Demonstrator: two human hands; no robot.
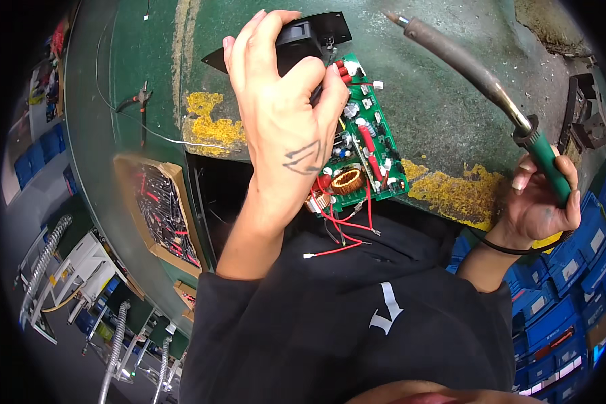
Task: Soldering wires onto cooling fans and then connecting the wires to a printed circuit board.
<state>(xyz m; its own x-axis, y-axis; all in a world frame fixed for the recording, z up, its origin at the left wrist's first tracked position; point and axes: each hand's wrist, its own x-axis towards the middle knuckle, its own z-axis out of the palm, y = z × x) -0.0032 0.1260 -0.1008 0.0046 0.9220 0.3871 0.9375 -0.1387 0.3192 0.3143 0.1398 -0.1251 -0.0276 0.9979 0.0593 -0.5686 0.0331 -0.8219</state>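
My left hand [283, 114] is closed on a black panel [330, 28] that carries a black rectangular socket. Its thumb and index finger come together beside red-sleeved parts at the board's upper edge; what lies between the tips is hidden. Under and right of that hand is a green circuit board [392, 145] with a copper-wound coil [347, 180] and loose red leads [340, 251] hanging over the bench edge. My right hand [535, 209] grips a soldering iron [461, 66] by its green handle, tip raised toward the upper left, apart from the board.
On the worn green bench [444, 124] lie cutting pliers [143, 101] and a thin strand of solder wire [175, 141] at left. A cardboard box [189, 219] of black and red wires sits nearer me. Metal brackets [589, 114] stand at right, above blue bins [562, 333].
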